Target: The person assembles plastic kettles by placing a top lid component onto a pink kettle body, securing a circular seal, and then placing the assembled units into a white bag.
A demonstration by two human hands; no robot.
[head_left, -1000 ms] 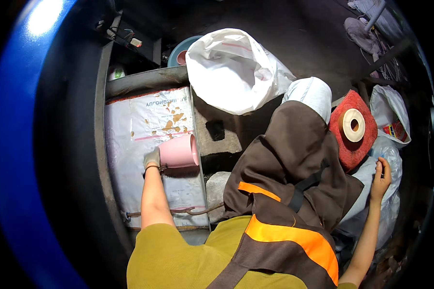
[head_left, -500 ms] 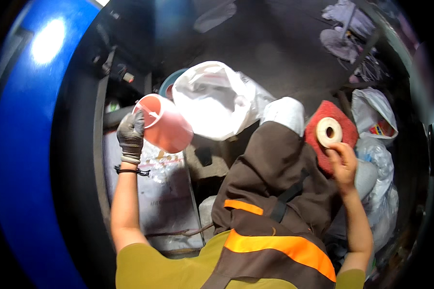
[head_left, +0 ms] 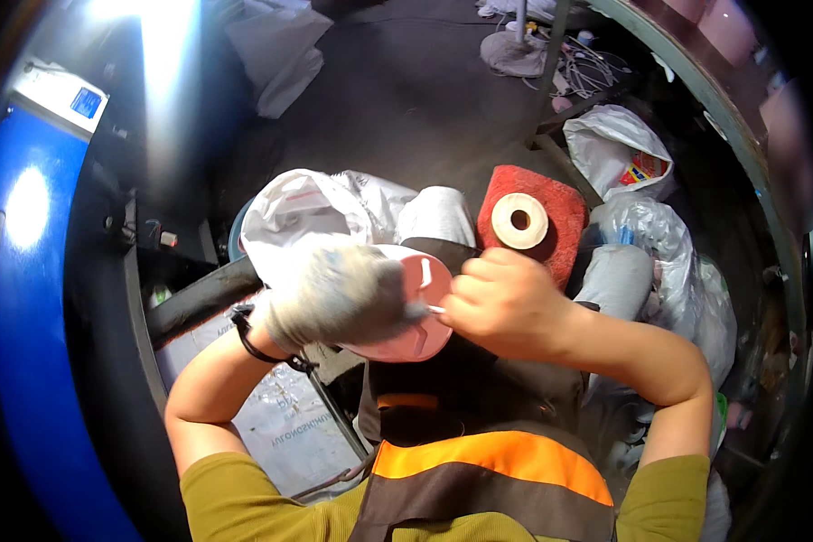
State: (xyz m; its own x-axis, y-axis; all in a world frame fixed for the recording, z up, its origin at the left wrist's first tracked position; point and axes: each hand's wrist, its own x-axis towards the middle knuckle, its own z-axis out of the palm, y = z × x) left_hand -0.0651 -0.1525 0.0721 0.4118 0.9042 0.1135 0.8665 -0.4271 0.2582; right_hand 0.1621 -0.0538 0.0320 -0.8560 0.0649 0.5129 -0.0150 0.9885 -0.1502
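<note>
In front of my lap, my gloved left hand [head_left: 343, 294], smeared by motion, is closed around a pink tapered plastic container [head_left: 432, 280]. One round end of the container faces right, with pale slot-like marks on it. My bare right hand [head_left: 506, 303] is beside that end, its fingers curled closed. A small whitish bit shows at its fingertips, next to the glove; I cannot make out what it is. Beyond the right hand, a roll of cream tape [head_left: 519, 221] lies on a red cloth pad [head_left: 560, 217] over my knee.
An open white sack [head_left: 289, 208] stands ahead to the left. Below it lies a pale printed panel [head_left: 289, 425]. Clear plastic bags [head_left: 668, 244] and a white bag [head_left: 614, 135] crowd the right side. A blue machine panel [head_left: 36, 298] rises at far left.
The pink container has come from the left to in front of my lap. My right hand has left the tape roll and met the container. The whole view has shifted.
</note>
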